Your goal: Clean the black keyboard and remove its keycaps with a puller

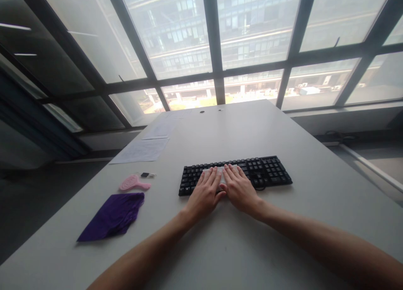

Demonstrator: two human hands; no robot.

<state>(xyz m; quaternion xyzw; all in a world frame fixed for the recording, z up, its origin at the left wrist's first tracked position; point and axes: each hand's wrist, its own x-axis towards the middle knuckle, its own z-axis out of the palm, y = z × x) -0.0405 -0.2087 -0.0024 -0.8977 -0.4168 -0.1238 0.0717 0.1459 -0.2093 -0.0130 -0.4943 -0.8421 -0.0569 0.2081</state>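
A wide window wall (217, 42) of dark frames fills the background, with office buildings hazy beyond it, and a pale tabletop (252, 126) runs from the glass toward the camera. On it, across the middle, lies a black keyboard (270, 170), its long side facing the person.

Both hands rest palm-down on the keyboard's left and middle keys, side by side with thumbs almost touching. The left hand (206, 193) has its fingers laid flat and close together, and the right hand (241, 189) lies the same way just beside it. Under the fingertips shows a pale strip, possibly a cloth or wipe pressed onto the keys; I cannot tell for sure what it is. Neither hand pinches anything that can be made out.

As a judgement, the work looks to be mid-way: the hands cover only the left and centre keys, while the number pad at the right end lies uncovered and untouched.

Well apart to the left lie a purple cloth (113, 216), a pink brush (134, 183) just behind it, a small dark clip-like thing (147, 175) I cannot identify, and some papers (141, 150) nearer the window
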